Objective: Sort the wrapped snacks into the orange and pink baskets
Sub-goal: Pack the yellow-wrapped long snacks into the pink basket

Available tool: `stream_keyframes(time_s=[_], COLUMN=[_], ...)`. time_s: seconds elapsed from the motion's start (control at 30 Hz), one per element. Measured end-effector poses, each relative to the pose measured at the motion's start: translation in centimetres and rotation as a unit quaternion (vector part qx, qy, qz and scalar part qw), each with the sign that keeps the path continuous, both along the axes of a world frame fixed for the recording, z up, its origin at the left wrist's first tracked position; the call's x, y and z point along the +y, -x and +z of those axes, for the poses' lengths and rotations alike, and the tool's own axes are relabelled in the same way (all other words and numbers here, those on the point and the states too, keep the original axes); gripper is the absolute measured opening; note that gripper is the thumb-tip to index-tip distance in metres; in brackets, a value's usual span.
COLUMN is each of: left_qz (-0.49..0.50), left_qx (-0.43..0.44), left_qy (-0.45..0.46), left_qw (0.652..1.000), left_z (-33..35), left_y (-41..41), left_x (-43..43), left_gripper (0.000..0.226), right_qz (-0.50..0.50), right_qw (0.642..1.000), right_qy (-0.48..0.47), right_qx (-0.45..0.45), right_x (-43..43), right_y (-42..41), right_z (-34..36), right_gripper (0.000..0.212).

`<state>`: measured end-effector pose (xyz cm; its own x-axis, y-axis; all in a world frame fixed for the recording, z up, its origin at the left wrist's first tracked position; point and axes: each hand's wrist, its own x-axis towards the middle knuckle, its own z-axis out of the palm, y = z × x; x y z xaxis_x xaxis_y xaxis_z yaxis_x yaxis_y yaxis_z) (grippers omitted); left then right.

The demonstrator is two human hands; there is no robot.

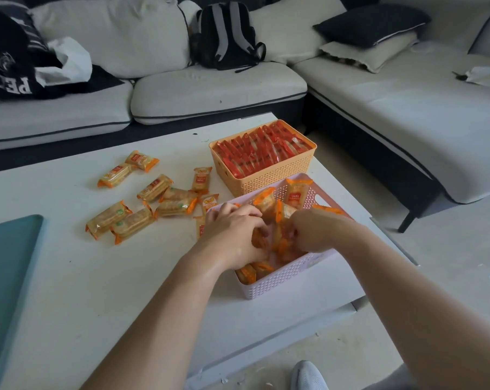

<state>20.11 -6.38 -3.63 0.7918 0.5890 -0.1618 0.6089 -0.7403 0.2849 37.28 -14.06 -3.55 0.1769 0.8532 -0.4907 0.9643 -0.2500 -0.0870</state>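
The pink basket (283,280) stands at the table's right front edge, holding several orange-and-clear wrapped biscuit packs. Both hands are inside it. My left hand (235,235) lies over the packs with its fingers curled down among them. My right hand (311,230) has its fingers curled round biscuit packs (283,246) in the middle of the basket. Behind it the orange basket (269,175) is filled with rows of red wrapped snacks (263,150). Several loose biscuit packs (153,198) lie scattered on the white table to the left of the baskets.
A teal tray (7,266) lies at the table's left edge. A white and dark sofa wraps round the back and right, with a black backpack (226,35), dark clothing (10,66) and cushions on it. My shoe (308,375) shows on the floor below.
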Motion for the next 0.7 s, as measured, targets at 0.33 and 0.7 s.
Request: stream_keyframes(time_s=[0.33, 0.7], left_qz=[0.006, 0.013], left_qx=[0.034, -0.004], left_qy=[0.007, 0.048], left_qw=[0.999, 0.999], left_z=[0.5, 0.4], left_y=[-0.2, -0.1], left_x=[-0.2, -0.2], left_gripper=[0.073, 0.017], right_qz=[-0.092, -0.102], right_qw=[0.982, 0.965], right_qy=[-0.108, -0.053], right_qx=[0.124, 0.235], right_x=[-1.0, -0.7], right_y=[-0.4, -0.6], right_z=[0.6, 1.1], right_gripper=[0.053, 0.024])
